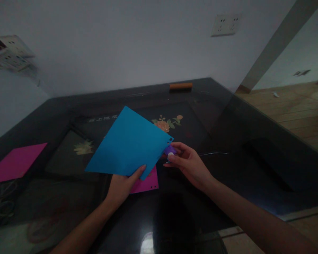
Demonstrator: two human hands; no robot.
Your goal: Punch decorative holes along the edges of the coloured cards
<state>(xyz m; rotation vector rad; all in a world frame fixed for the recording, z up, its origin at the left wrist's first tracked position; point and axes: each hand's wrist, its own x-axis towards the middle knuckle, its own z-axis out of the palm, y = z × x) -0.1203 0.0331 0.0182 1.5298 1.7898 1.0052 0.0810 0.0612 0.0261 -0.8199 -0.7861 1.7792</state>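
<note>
My left hand [123, 186] grips the lower corner of a blue paper sheet [128, 143], holding it tilted above the dark glass table [228, 141]. Small punched holes show at the sheet's right corner. At that corner my right hand [188, 162] holds a small purple hole punch [170, 151] with a white button, its thumb on top. Under the blue sheet a magenta sheet [147, 183] lies flat on the table, mostly hidden.
A second magenta sheet [16, 163] lies at the table's left edge. An orange bar [180, 85] sits at the far edge by the wall. A flower print [166, 123] shows under the glass. Wooden floor [294, 109] lies to the right.
</note>
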